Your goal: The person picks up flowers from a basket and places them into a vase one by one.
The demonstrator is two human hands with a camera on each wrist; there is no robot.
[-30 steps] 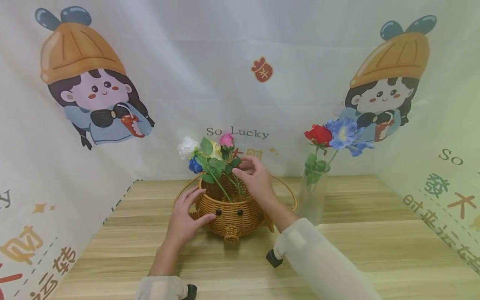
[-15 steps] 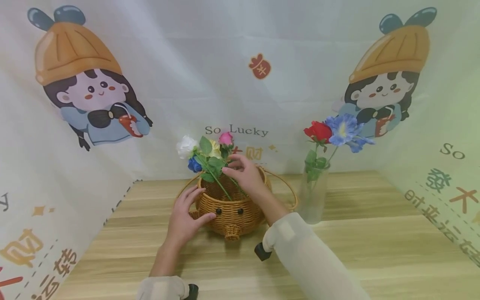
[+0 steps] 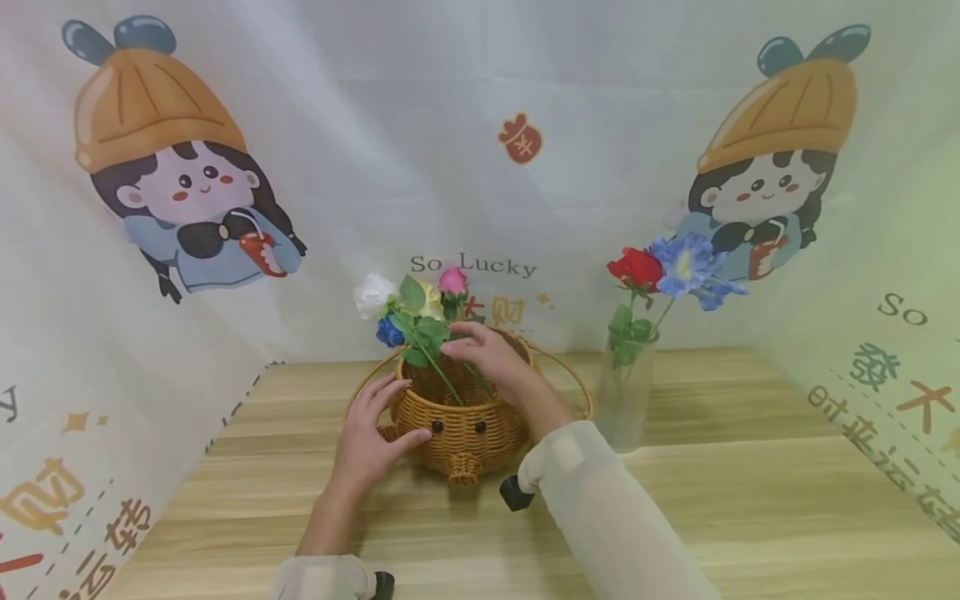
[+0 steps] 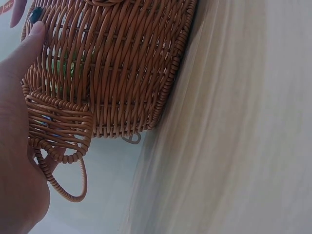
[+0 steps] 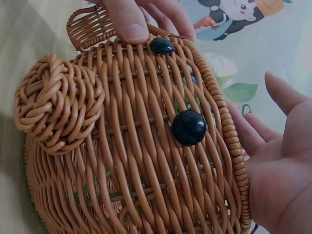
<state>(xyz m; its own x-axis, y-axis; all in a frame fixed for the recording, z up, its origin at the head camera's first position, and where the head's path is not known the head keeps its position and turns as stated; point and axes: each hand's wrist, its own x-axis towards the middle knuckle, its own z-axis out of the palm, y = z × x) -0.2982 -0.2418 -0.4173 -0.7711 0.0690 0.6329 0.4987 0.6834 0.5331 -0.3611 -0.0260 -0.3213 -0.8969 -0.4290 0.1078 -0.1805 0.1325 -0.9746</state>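
A brown wicker basket (image 3: 480, 446) with a snout and black button eyes stands on the table. Artificial flowers lean out of its mouth: a white bloom (image 3: 374, 295), a pink rose (image 3: 453, 280), a yellow flower (image 3: 431, 301) and a blue flower (image 3: 389, 331). My left hand (image 3: 365, 437) grips the basket's left side, its thumb on the front beside an eye and its fingers at the rim. Over the right part of the opening is my right hand (image 3: 498, 362), fingertips beside the green leaves (image 3: 431, 327). In the right wrist view its thumb stands apart from the fingers, with nothing held.
To the right stands a clear vase (image 3: 628, 400) holding a red rose (image 3: 635, 269) and a blue flower (image 3: 688, 265). The basket's handle (image 3: 573, 379) hangs out to the sides. A printed cloth (image 3: 360, 167) encloses the wooden table (image 3: 712, 483) behind and at both sides.
My right hand has shifted left and closer to the leaves and stems over the basket. The left hand and the basket stay in place.
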